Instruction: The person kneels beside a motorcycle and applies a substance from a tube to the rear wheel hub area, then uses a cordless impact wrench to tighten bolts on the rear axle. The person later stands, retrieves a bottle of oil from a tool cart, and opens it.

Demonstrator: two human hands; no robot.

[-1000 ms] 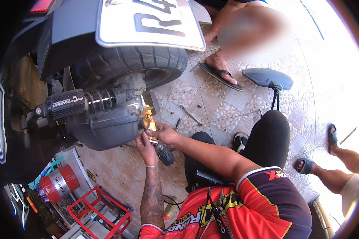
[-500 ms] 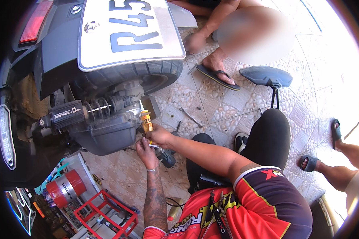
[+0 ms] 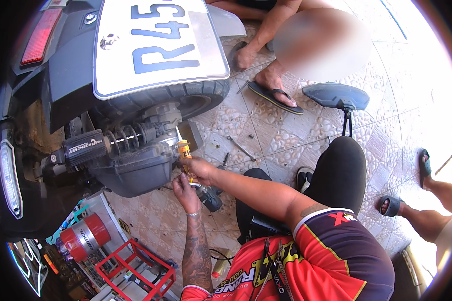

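My right hand (image 3: pixel 201 171) is closed round an orange-yellow tube (image 3: pixel 184 149) with a long white nozzle. The nozzle (image 3: pixel 178 133) points up at the metal part beside the wheel, below the shock absorber (image 3: pixel 125 138); whether it touches cannot be made out. My left hand (image 3: pixel 187 194) is just below, its fingers bent round a small yellow and white piece (image 3: pixel 192 183) at the tube's lower end. To the left of both hands is the scooter's dark housing (image 3: pixel 130 173). Above lies the rear tyre (image 3: pixel 160 95), under the white plate (image 3: pixel 155 42).
A power tool (image 3: pixel 209 198) lies below my hands. A long wrench (image 3: pixel 241 148) rests on the tiled floor. Another person's hand (image 3: pixel 244 57) and sandalled foot (image 3: pixel 273 90) are beyond the wheel. A red frame (image 3: pixel 135 268) and red canister (image 3: pixel 88 237) stand lower left.
The view has shifted slightly, with the plate a little lower and further left. My right hand stays on the tube, and its nozzle remains by the same metal part.
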